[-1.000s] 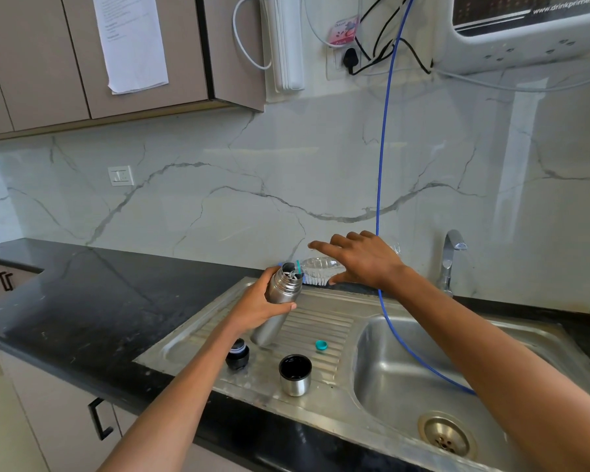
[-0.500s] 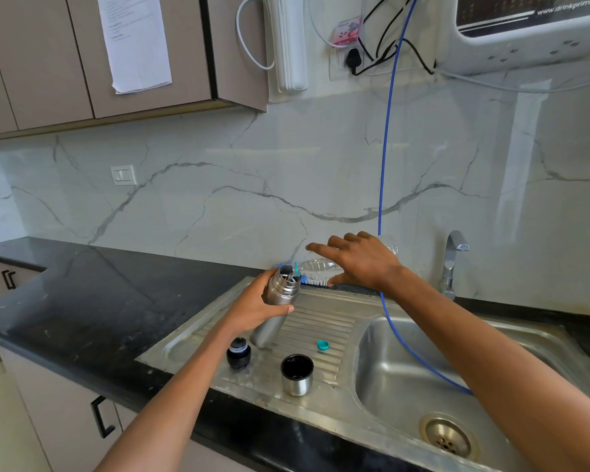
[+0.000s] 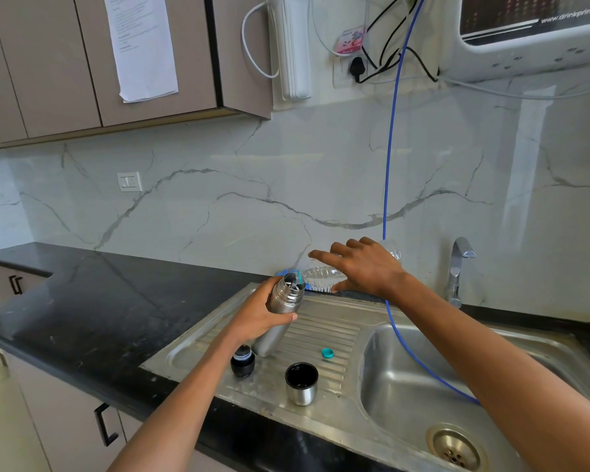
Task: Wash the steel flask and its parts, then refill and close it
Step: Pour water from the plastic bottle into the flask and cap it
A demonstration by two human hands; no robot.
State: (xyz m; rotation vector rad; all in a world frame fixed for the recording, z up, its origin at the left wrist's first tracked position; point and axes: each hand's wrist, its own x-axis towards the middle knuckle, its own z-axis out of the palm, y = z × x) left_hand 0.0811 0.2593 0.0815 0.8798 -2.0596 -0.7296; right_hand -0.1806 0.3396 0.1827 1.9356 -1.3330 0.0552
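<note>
from the head view, your left hand (image 3: 252, 318) gripped the steel flask (image 3: 280, 311) around its upper body, fingers and thumb curled round it. the flask stood on the ribbed draining board (image 3: 327, 332) of the sink unit, its base down and nearer you, its long axis tilted so the open mouth pointed up, away from you and to the right. your right hand (image 3: 361, 267) held a clear plastic bottle (image 3: 321, 277), lying almost on its side, fingers curled over the top and thumb beneath, with the forefinger stretched out to the left. the bottle's long axis ran left to right, its neck end pointing left and meeting the flask's mouth; its base showed past your knuckles on the far right. you could not tell whether water was flowing.

on the draining board near you stood the black stopper (image 3: 242, 361), just beside the flask's base. to its right stood the steel cup lid (image 3: 301, 383), open side up. a small teal bottle cap (image 3: 327, 352) lay further right, near the edge of the basin (image 3: 406, 386). a blue hose (image 3: 389, 165) hung from the wall into the basin, and a tap (image 3: 457, 267) stood at the far edge.
</note>
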